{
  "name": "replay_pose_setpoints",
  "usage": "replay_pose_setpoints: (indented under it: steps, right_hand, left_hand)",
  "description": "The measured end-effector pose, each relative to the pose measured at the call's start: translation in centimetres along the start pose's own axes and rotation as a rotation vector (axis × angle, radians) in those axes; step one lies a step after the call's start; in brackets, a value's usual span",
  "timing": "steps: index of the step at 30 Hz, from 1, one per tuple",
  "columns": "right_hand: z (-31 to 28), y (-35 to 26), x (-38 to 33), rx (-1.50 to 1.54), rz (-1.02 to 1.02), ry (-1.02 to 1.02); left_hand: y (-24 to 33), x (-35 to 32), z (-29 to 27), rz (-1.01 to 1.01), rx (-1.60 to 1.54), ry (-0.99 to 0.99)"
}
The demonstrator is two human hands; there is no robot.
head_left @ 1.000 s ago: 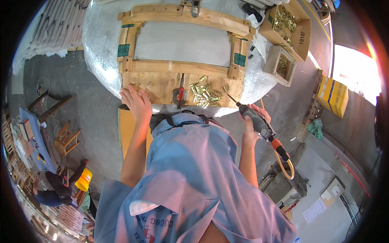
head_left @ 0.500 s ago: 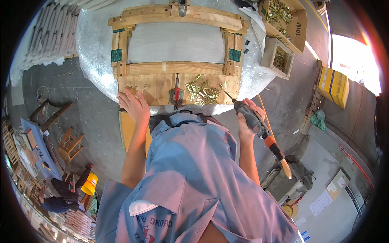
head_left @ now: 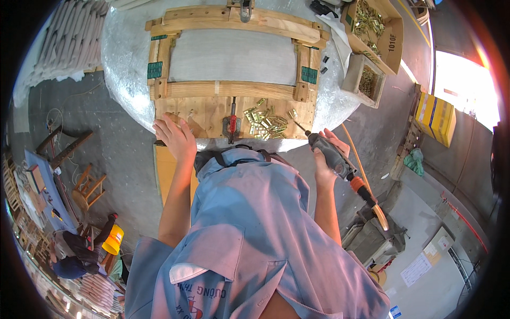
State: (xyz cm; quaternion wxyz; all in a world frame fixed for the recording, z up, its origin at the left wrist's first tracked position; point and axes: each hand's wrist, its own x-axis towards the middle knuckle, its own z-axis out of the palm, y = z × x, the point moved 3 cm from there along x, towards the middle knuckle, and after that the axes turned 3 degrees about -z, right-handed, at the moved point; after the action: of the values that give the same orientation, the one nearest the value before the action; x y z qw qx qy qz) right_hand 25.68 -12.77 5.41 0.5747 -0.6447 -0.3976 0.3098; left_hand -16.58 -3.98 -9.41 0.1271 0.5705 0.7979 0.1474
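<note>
My right hand [head_left: 328, 154] is wrapped round a dark grey air screwdriver [head_left: 330, 155], its bit slanting up and left. Beyond the bit tip lies a small brass-coloured metal piece [head_left: 293, 113]. At the left front of the wooden work board [head_left: 199, 109], my left hand [head_left: 176, 137] rests with fingers stretched out and nothing seen in them. Between my hands are a red clamp [head_left: 232, 123] and a heap of brass-coloured metal brackets [head_left: 265, 123]. Behind these, a wooden frame [head_left: 228, 89] lies with green pads [head_left: 154, 69] at its sides.
At the back right stand a cardboard box of metal pieces [head_left: 392, 40] and a small bin of screws [head_left: 353, 80]. An orange air hose [head_left: 379, 217] hangs from the screwdriver. Another person [head_left: 79, 255] sits at the lower left. A yellow-and-blue carton [head_left: 436, 118] stands at right.
The view has shifted slightly. My right hand still grips the screwdriver, whose hose end has swung a little; my left hand stays in nearly the same place.
</note>
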Motion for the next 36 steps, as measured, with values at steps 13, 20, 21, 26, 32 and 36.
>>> replay_pose_setpoints:
  steps: [13, 20, 21, 26, 32, 36]
  right_hand:
    - [0.0, 0.1, 0.4, -0.005, 0.045, -0.014]
    - [0.2, -0.2, 0.5, -0.006, 0.017, -0.016]
    - [0.0, 0.0, 0.5, -0.010, 0.025, 0.010]
    - [-0.1, -1.8, 0.8, 0.034, 0.185, 0.154]
    - [-0.4, -3.6, -0.8, 0.087, 0.102, 0.220]
    - [0.8, -5.3, -1.7, 0.132, -0.015, 0.166]
  left_hand:
    - [0.0, 0.0, 0.0, 0.016, 0.012, 0.024]
    - [-0.1, 0.1, 0.1, 0.028, 0.009, 0.024]
    - [-0.1, 0.1, 0.0, 0.031, 0.007, 0.026]
    - [-0.6, -0.4, -0.2, 0.009, -0.053, 0.011]
    - [-2.7, -0.6, -3.7, 0.124, -0.248, 0.039]
    - [-1.6, -2.2, -5.7, 0.194, -0.260, 0.021]
